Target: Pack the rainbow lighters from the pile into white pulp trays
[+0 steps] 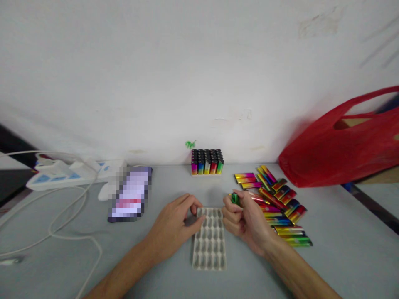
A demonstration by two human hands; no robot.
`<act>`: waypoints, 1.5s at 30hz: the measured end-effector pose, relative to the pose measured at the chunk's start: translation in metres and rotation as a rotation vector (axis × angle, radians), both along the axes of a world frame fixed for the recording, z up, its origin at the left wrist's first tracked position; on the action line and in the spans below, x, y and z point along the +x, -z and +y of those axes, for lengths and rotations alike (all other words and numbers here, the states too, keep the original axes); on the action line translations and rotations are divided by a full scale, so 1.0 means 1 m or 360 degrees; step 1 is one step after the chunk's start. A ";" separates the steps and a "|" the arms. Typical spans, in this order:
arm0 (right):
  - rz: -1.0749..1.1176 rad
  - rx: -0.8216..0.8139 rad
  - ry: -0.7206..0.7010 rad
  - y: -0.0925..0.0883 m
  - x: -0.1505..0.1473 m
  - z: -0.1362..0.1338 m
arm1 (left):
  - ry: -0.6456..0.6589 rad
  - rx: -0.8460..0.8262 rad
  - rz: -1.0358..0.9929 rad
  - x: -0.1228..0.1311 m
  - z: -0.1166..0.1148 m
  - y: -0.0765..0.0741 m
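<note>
Resting at the far left corner of a pale compartment tray (209, 241), the left hand (176, 222) lays its thumb over the rim, with the bent index finger touching the corner and a gap left between the two. The tray lies flat near the middle of the grey tabletop's (174, 284) front edge, its rows of oval hollows facing up and its long sides running away from the person. Just beside the tray's far right corner, the right hand (246, 222) is curled, pinching a shiny green lighter-like piece (234, 199) between thumb and index finger; the other fingers are folded in below. Part of that piece is hidden by the grip.

Toward the tabletop's right edge, past the right hand, lies a loose spread of shiny multicoloured pieces (288, 196), some touching or overlapping, at various angles. At the middle of the far edge, near the wall (202, 83), a tight block of black-topped lighters (207, 167) stands upright, with a green mark (190, 144) on the wall behind. A red bag (339, 153) leans at the far right corner. Toward the far left corner sit a white power strip (71, 176) and a pixelated phone (132, 193), while a white cable (75, 238) loops down toward the front edge.
</note>
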State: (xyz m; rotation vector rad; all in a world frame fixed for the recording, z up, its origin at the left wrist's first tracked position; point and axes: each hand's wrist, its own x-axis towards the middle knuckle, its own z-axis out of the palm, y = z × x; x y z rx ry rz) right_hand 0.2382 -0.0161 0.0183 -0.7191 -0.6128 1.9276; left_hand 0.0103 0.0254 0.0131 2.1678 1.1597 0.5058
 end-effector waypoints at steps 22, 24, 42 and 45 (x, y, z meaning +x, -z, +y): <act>0.0076 0.0016 0.0022 0.003 -0.002 0.002 | 0.0019 0.0028 0.0003 0.000 0.001 0.001; 0.0080 0.0026 0.0036 0.003 -0.002 0.003 | 0.0019 0.0023 0.0005 -0.001 0.000 0.001; -0.0093 0.0027 0.0384 -0.003 -0.007 0.002 | 0.0007 0.0011 0.0006 0.000 -0.001 -0.002; -0.0034 0.0027 0.0396 -0.006 -0.007 0.000 | 0.0019 0.0017 0.0006 0.000 -0.001 0.000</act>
